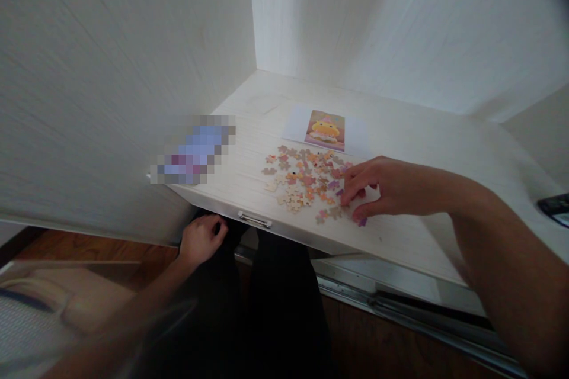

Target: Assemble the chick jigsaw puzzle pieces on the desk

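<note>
Many loose jigsaw puzzle pieces [306, 180] lie in a spread heap on the white desktop, in beige, orange, pink and purple. My right hand [371, 186] is over the right edge of the heap, its thumb and fingers apart and pointing down at the pieces. By the thumb tip lies a purple puzzle piece [362, 221]; whether the thumb presses on it, I cannot tell. Behind the heap lies a picture card [326, 130] showing a yellow figure on a sheet of white paper. My left hand [203, 238] rests on my thigh below the desk edge, fingers curled in and nothing visible in them.
A flat blurred-out item [195, 151] lies at the desk's left edge. White panels stand on the left and behind. A metal handle [255, 219] sits on the front edge of the desktop. A dark device [555, 208] is at the far right.
</note>
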`<state>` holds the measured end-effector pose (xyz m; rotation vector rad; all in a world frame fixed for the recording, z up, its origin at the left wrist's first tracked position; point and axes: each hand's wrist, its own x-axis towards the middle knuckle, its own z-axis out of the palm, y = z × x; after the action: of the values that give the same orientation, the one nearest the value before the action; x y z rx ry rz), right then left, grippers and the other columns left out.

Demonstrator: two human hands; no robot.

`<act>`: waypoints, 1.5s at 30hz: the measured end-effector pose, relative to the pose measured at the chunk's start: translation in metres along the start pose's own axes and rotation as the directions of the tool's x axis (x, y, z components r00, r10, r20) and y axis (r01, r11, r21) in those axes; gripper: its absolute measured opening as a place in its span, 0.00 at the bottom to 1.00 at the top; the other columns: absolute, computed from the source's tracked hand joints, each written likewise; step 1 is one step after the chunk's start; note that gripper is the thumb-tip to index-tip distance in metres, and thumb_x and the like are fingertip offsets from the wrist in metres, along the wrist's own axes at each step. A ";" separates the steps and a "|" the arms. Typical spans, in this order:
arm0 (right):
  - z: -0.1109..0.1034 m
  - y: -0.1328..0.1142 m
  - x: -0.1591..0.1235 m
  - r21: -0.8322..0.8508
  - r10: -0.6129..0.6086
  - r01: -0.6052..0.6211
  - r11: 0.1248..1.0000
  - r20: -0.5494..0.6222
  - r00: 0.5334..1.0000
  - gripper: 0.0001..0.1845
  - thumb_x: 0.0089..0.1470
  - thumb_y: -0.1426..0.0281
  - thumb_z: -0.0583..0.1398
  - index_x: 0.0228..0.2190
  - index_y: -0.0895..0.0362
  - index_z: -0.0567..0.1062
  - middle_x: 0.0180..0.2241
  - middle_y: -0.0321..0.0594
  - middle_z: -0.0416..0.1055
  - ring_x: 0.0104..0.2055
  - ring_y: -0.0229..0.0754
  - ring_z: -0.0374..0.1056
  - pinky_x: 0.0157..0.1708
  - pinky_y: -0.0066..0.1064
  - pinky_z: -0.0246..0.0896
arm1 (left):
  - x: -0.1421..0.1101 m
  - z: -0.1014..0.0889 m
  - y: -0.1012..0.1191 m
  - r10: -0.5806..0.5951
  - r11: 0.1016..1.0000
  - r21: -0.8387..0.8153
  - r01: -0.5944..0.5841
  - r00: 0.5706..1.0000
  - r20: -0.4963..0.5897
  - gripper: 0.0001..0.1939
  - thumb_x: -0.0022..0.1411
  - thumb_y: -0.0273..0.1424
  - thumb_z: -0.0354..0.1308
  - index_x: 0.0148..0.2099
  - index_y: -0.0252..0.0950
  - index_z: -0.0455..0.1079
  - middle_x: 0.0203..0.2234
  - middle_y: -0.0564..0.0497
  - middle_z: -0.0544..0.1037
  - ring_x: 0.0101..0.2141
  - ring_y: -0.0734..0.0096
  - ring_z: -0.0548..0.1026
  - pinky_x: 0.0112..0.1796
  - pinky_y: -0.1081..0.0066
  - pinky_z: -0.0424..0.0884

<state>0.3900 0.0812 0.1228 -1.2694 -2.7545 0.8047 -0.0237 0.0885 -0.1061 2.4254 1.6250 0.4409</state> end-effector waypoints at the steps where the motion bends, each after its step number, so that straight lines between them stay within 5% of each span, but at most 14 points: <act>1: 0.001 -0.002 0.002 0.006 -0.002 0.002 1.000 -0.028 1.000 0.11 0.52 0.59 0.64 0.35 0.50 0.81 0.36 0.38 0.76 0.42 0.44 0.71 0.40 0.33 0.63 | 0.000 0.000 0.000 0.001 1.000 -0.001 -0.001 1.000 0.002 0.14 0.66 0.38 0.47 0.32 0.37 0.67 0.25 0.52 0.71 0.29 0.66 0.69 0.32 0.67 0.59; 4: 0.012 -0.016 0.013 0.016 -0.032 0.036 0.999 -0.216 0.976 0.13 0.55 0.59 0.62 0.37 0.53 0.81 0.36 0.41 0.74 0.36 0.40 0.69 0.38 0.32 0.63 | 0.000 0.000 0.001 -0.003 1.000 -0.002 0.003 1.000 0.009 0.14 0.66 0.37 0.48 0.32 0.37 0.67 0.25 0.52 0.71 0.29 0.66 0.69 0.32 0.67 0.59; 7: 0.029 -0.029 0.025 -0.030 -0.086 0.081 0.996 -0.324 0.942 0.14 0.57 0.62 0.62 0.40 0.56 0.80 0.41 0.45 0.72 0.41 0.42 0.68 0.43 0.33 0.62 | 0.001 0.000 0.001 -0.007 1.000 -0.003 0.007 1.000 0.017 0.13 0.65 0.37 0.48 0.32 0.37 0.68 0.26 0.52 0.71 0.30 0.65 0.69 0.32 0.66 0.60; 15: 0.041 -0.027 0.031 -0.158 -0.125 0.078 0.984 -0.313 0.942 0.12 0.62 0.69 0.55 0.38 0.58 0.78 0.39 0.45 0.71 0.41 0.43 0.67 0.42 0.35 0.61 | 0.001 0.002 -0.002 -0.020 1.000 0.011 0.020 0.999 0.037 0.13 0.65 0.37 0.48 0.34 0.38 0.69 0.28 0.51 0.72 0.31 0.64 0.70 0.34 0.66 0.60; 29: 0.038 -0.028 0.029 -0.025 -0.090 0.087 0.996 -0.270 0.959 0.09 0.62 0.71 0.54 0.37 0.58 0.74 0.43 0.46 0.68 0.43 0.42 0.65 0.47 0.37 0.62 | -0.001 0.002 0.000 -0.016 0.999 0.029 0.015 1.000 0.024 0.13 0.65 0.37 0.47 0.33 0.38 0.69 0.27 0.51 0.72 0.31 0.64 0.69 0.33 0.66 0.60; 36: 0.046 -0.032 0.037 -0.144 -0.224 0.178 0.973 -0.439 0.870 0.12 0.60 0.67 0.58 0.44 0.56 0.76 0.45 0.47 0.72 0.47 0.46 0.66 0.51 0.42 0.60 | 0.001 0.002 0.001 -0.006 0.999 0.039 0.004 1.000 0.029 0.13 0.65 0.37 0.46 0.33 0.38 0.69 0.28 0.51 0.73 0.32 0.64 0.71 0.34 0.66 0.62; 45: 0.061 -0.045 0.048 -0.333 -0.328 0.195 0.922 -0.406 0.853 0.13 0.63 0.66 0.55 0.42 0.54 0.77 0.44 0.41 0.75 0.47 0.46 0.66 0.50 0.43 0.59 | 0.003 0.003 0.009 0.001 0.990 0.138 -0.007 0.999 0.046 0.13 0.65 0.36 0.47 0.34 0.38 0.70 0.29 0.49 0.75 0.32 0.59 0.72 0.35 0.63 0.63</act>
<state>0.3131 0.0640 0.0801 -0.9154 -2.6133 0.0713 -0.0135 0.0879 -0.1050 2.5181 1.6839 0.2792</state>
